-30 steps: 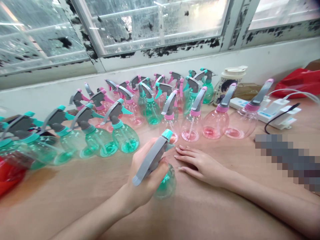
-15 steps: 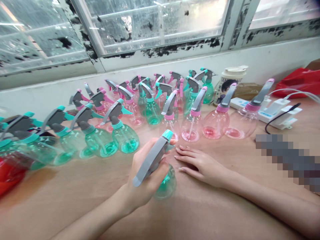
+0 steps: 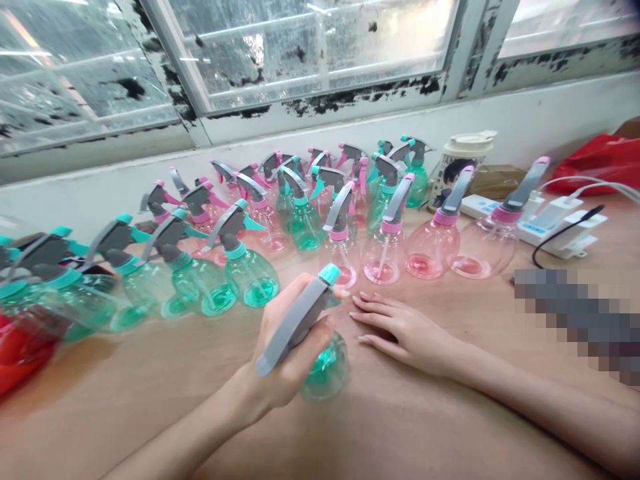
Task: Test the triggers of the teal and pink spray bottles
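My left hand [image 3: 285,347] is wrapped round the neck of a teal spray bottle [image 3: 323,367] with a grey trigger head [image 3: 295,319], holding it upright on the wooden table [image 3: 150,400]. Just to the right of that bottle my right hand [image 3: 400,327] lies flat on the table, palm down, fingers stretched out towards it, holding nothing. Behind both hands stand several teal spray bottles [image 3: 250,270] on the left and several pink spray bottles [image 3: 385,250] on the right.
More pink and teal bottles crowd the back under the window wall. A lidded mug [image 3: 457,163], a white power strip with cables [image 3: 555,230] and a red bag [image 3: 600,160] lie at the right. Something red [image 3: 20,353] sits at the left edge.
My left hand has shifted the teal bottle slightly to the left. My right hand has stayed flat in place.
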`<move>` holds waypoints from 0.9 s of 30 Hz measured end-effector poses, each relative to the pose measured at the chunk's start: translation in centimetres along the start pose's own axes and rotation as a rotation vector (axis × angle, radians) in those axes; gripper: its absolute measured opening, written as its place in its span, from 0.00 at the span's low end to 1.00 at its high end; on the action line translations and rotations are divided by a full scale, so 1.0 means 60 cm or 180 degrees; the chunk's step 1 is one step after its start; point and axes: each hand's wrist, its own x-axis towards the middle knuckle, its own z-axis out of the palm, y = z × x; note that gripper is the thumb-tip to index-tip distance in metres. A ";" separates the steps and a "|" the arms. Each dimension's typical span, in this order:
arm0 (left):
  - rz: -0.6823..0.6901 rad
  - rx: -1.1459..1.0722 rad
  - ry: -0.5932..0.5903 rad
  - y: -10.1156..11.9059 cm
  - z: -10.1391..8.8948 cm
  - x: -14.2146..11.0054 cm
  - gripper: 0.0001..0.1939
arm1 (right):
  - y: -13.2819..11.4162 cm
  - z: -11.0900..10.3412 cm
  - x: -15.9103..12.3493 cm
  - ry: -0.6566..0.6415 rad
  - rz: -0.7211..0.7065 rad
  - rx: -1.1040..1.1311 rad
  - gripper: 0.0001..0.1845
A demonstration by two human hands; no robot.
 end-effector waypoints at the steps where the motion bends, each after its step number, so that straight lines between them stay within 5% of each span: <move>1: -0.0026 -0.0003 0.0013 0.002 0.001 0.001 0.08 | 0.000 0.000 0.000 0.0020 -0.0001 0.0020 0.23; 16: -0.0366 0.0145 0.0526 0.002 0.022 -0.008 0.15 | -0.005 -0.002 0.008 0.0134 -0.0103 -0.0022 0.21; 27: -0.0313 0.0749 0.0330 -0.030 0.025 -0.052 0.24 | -0.009 -0.002 0.013 0.0055 -0.0151 -0.0350 0.20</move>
